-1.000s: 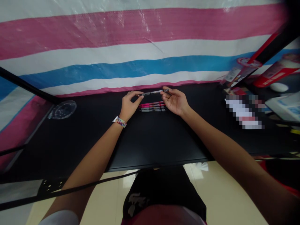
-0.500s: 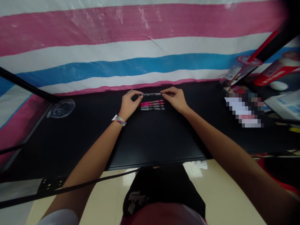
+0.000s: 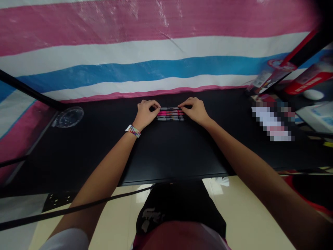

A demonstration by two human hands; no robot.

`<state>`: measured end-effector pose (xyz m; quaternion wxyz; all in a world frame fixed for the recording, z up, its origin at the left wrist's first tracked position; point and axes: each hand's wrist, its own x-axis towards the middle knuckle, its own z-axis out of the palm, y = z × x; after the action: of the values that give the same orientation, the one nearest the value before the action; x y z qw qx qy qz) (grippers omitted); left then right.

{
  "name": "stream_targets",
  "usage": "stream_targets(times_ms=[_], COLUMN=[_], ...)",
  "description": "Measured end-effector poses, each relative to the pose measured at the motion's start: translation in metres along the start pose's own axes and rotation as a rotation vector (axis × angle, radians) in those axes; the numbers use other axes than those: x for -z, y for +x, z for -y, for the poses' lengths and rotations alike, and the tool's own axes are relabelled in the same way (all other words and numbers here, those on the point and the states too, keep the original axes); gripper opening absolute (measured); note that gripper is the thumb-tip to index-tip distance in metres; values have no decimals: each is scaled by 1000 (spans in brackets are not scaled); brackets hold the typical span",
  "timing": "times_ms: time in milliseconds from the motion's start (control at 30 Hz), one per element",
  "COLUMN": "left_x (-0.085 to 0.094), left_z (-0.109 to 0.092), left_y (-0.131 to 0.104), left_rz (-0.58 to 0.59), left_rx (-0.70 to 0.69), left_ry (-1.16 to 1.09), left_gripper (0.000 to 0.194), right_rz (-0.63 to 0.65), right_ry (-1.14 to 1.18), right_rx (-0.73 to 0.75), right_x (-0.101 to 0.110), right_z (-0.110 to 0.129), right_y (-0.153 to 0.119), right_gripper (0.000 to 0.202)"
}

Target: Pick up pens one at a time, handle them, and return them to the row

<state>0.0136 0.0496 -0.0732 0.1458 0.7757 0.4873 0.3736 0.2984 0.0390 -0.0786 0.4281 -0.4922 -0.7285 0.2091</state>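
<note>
A grey pen point(image 3: 169, 108) lies crosswise at the top of a row of pens, close against the others. My left hand point(image 3: 147, 111) pinches its left end between thumb and finger. At its right end my right hand point(image 3: 194, 109) is closed the same way. Just below are pink pens point(image 3: 170, 113), side by side, and under them grey pens, the nearest grey pen point(image 3: 170, 119) at the bottom of the row. The fingertips partly hide the ends of the upper pens.
The row lies on a black table point(image 3: 166, 149) before a striped sheet point(image 3: 156, 69). At the left is a clear plastic lid point(image 3: 69, 117). To the right stand a clear plastic cup point(image 3: 267, 78), a red-labelled bottle point(image 3: 308, 80) and a white round object point(image 3: 313, 94).
Both hands have brought the grey pen toward me, from a small gap above the row to close against the pink pens. The view has shifted slightly.
</note>
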Motion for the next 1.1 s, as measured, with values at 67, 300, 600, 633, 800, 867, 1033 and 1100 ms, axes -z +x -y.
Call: stream_targets(times_ms=[67, 300, 600, 633, 800, 867, 1033, 1100], left_x=[-2, -3, -21, -22, -20, -17, -10, -8], left_z=[2, 8, -30, -33, -38, -44, -62, -65], left_y=[0, -2, -8, -7, -18, -32, -73, -82], left_rz=[-8, -95, -47, -37, -49, -49, -64, -83], left_rx=[-1, 62, 186, 182, 199, 206, 237, 218], left_ry=[24, -165, -507, -517, -570, -600, -688, -709], left_gripper=[13, 12, 32, 33, 33, 33, 28, 29], right_rz=[0, -143, -257, -256, -243, -228, -171, -164], right_ry=[9, 130, 329, 347, 461, 509, 543, 503], right_rx=[-9, -103, -297, -309, -376, -376, -344, -307], right_x=[0, -5, -46, -47, -42, -39, -34, -31], right_z=[1, 4, 16, 17, 27, 37, 61, 65], right_y=[0, -7, -8, -8, -17, -28, -59, -68], right_gripper=[22, 27, 54, 55, 56, 53, 49, 47])
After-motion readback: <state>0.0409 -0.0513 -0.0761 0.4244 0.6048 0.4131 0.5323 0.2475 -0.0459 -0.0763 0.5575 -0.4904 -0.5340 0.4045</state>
